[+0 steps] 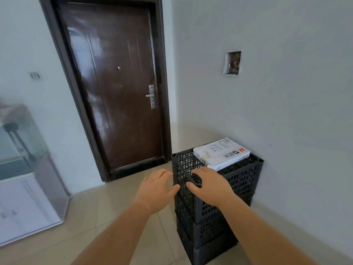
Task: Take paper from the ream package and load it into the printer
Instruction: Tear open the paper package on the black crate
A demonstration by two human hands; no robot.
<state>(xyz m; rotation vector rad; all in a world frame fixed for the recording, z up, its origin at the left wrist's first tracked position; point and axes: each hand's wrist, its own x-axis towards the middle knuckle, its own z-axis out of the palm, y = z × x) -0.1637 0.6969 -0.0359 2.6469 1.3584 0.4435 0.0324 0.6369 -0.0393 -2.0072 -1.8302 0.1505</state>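
L hand out flat, fingers straight & loose, holding nothing, just left of the crate stack. R hand spread wide, fingers relaxed, over the top crate's near corner; can't tell if touching. Ream package lies flat on top of stack, toward far side, just beyond R hand, apart from it. Count: 2 hands, 1 ream, 3 black crates stacked.

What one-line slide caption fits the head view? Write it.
Both open hands, left hand and right hand, reach toward a ream package atop stacked black crates.
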